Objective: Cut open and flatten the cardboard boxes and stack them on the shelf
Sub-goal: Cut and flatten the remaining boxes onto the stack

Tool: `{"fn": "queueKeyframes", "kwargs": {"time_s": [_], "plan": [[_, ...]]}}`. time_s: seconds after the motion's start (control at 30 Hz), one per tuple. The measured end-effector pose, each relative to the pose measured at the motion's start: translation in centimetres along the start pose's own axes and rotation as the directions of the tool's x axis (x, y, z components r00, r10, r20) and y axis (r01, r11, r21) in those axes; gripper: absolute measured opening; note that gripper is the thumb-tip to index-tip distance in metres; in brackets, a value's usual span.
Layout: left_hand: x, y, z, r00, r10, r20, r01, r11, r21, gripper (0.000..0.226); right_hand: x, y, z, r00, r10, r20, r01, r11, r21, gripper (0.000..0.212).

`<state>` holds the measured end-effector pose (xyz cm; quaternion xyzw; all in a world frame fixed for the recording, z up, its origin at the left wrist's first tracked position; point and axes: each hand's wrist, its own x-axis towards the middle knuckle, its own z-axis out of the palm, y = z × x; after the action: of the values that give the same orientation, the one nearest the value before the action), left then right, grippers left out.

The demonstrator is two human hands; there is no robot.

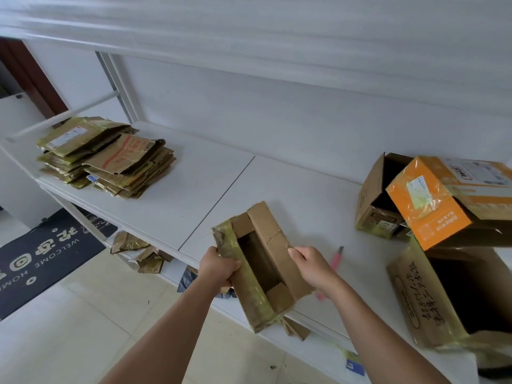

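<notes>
The shelf (210, 184) spans the view. At 9 o'clock on it lies the stack (106, 156) of flattened cardboard. At 3 o'clock stand three uncut boxes: a large box (421, 297) with its mouth open, an orange box (432, 200) leaning on top, and a brown box (374, 200) behind.

The small box (260, 261) sits at 6 o'clock, at the shelf's front edge, with its flaps open and its body still formed. The left hand (219, 267) grips the taped left flap, fingers curled round it. The right hand (313, 267) pinches the right flap.

A knife (336, 259) lies on the shelf just past the right hand, partly hidden.

Hazards, as judged:
- Pulling the flaps apart may tear the creased cardboard, not the tape.
- The box overhangs the front edge; a slipped grip would drop it to the floor.
- A sideways sweep of the right hand may strike the knife.
</notes>
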<state>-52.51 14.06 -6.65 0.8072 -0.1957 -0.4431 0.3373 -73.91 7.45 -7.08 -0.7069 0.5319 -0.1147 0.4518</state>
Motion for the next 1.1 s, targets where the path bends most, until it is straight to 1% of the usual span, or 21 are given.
{"fn": "queueKeyframes", "kwargs": {"time_s": [0.07, 0.13, 0.2, 0.23, 0.3, 0.37, 0.4, 0.47, 0.53, 0.6, 0.67, 0.73, 0.8, 0.83, 0.87, 0.93, 0.97, 1.0, 1.03, 1.07, 1.1], "plan": [[-0.1, 0.6, -0.2, 1.0, 0.019, -0.013, -0.019, 1.0, -0.02, 0.055, -0.4, -0.8, -0.2, 0.996, -0.066, -0.06, 0.067, 0.998, 0.017, 0.04], [-0.2, 1.5, -0.3, 0.996, 0.056, -0.064, -0.062, 0.994, -0.086, 0.063, -0.8, -1.9, -0.3, 0.975, -0.136, -0.173, 0.145, 0.989, 0.041, 0.042], [-0.5, 2.7, -0.2, 0.985, 0.121, -0.121, -0.139, 0.977, -0.159, 0.07, -1.1, -3.3, -0.3, 0.923, -0.218, -0.319, 0.254, 0.964, 0.076, 0.044], [-0.7, 3.3, -0.1, 0.977, 0.163, -0.138, -0.185, 0.969, -0.165, 0.071, -1.1, -4.0, -0.3, 0.89, -0.258, -0.376, 0.31, 0.947, 0.083, 0.045], [-1.2, 4.5, 0.4, 0.957, 0.238, -0.167, -0.257, 0.96, -0.107, 0.07, -1.2, -5.3, -0.2, 0.837, -0.335, -0.432, 0.398, 0.915, 0.062, 0.043], [-1.6, 4.9, 0.8, 0.94, 0.271, -0.206, -0.28, 0.96, -0.013, 0.07, -1.2, -5.8, 0.3, 0.813, -0.388, -0.434, 0.441, 0.897, 0.025, 0.04], [-1.6, 4.7, 0.8, 0.936, 0.27, -0.225, -0.271, 0.962, 0.03, 0.067, -1.3, -5.6, 0.6, 0.814, -0.398, -0.423, 0.443, 0.896, 0.01, 0.038], [-1.5, 3.8, 0.6, 0.944, 0.244, -0.22, -0.231, 0.969, 0.087, 0.056, -1.5, -4.7, 1.4, 0.843, -0.38, -0.381, 0.412, 0.911, 0.004, 0.035], [-1.3, 2.8, 0.3, 0.954, 0.25, -0.166, -0.237, 0.967, 0.095, 0.044, -1.7, -3.5, 2.0, 0.874, -0.324, -0.363, 0.359, 0.933, 0.032, 0.034], [-1.2, 2.6, 0.0, 0.956, 0.278, -0.096, -0.274, 0.96, 0.051, 0.027, -1.7, -2.8, 1.9, 0.882, -0.252, -0.399, 0.304, 0.95, 0.071, 0.034], [-1.5, 2.7, -0.7, 0.96, 0.278, -0.038, -0.279, 0.959, -0.055, 0.006, -1.6, -2.3, 1.4, 0.881, -0.179, -0.438, 0.248, 0.963, 0.106, 0.034], [-1.8, 2.6, -1.4, 0.965, 0.256, 0.053, -0.237, 0.943, -0.235, 0.019, -1.6, -1.8, 0.7, 0.873, -0.148, -0.464, 0.228, 0.966, 0.121, 0.037], [-2.1, 2.4, -2.0, 0.963, 0.233, 0.133, -0.167, 0.909, -0.381, 0.024, -1.6, -1.4, 0.2, 0.87, -0.132, -0.474, 0.214, 0.969, 0.123, 0.036], [-2.2, 2.3, -2.1, 0.962, 0.226, 0.154, -0.141, 0.893, -0.428, 0.025, -1.5, -1.4, 0.1, 0.861, -0.131, -0.491, 0.209, 0.972, 0.108, 0.033], [-2.3, 2.1, -2.1, 0.963, 0.217, 0.163, -0.117, 0.874, -0.472, 0.025, -1.4, -1.5, 0.0, 0.836, -0.141, -0.531, 0.215, 0.974, 0.078, 0.026], [-2.5, 2.3, -2.1, 0.968, 0.199, 0.151, -0.092, 0.847, -0.523, 0.023, -1.4, -1.9, -0.1, 0.736, -0.172, -0.655, 0.202, 0.979, -0.03, 0.011], [-2.6, 2.4, -2.0, 0.971, 0.193, 0.143, -0.088, 0.839, -0.536, 0.022, -1.4, -2.1, -0.3, 0.664, -0.22, -0.715, 0.17, 0.975, -0.142, 0.015], [-2.6, 2.7, -1.9, 0.973, 0.189, 0.135, -0.084, 0.829, -0.553, 0.022, -1.4, -2.2, -0.4, 0.6, -0.294, -0.744, 0.126, 0.953, -0.274, 0.018], [-2.7, 3.0, -1.9, 0.974, 0.187, 0.127, -0.083, 0.818, -0.569, 0.022, -1.6, -2.2, -0.5, 0.545, -0.378, -0.749, 0.089, 0.914, -0.396, 0.016], [-2.8, 3.3, -1.9, 0.976, 0.185, 0.118, -0.08, 0.801, -0.593, 0.022, -1.6, -2.3, -0.5, 0.515, -0.45, -0.73, 0.074, 0.872, -0.484, 0.013], [-2.8, 3.6, -1.9, 0.977, 0.184, 0.111, -0.077, 0.783, -0.618, 0.022, -1.7, -2.3, -0.3, 0.506, -0.497, -0.705, 0.072, 0.838, -0.54, 0.012]]}}
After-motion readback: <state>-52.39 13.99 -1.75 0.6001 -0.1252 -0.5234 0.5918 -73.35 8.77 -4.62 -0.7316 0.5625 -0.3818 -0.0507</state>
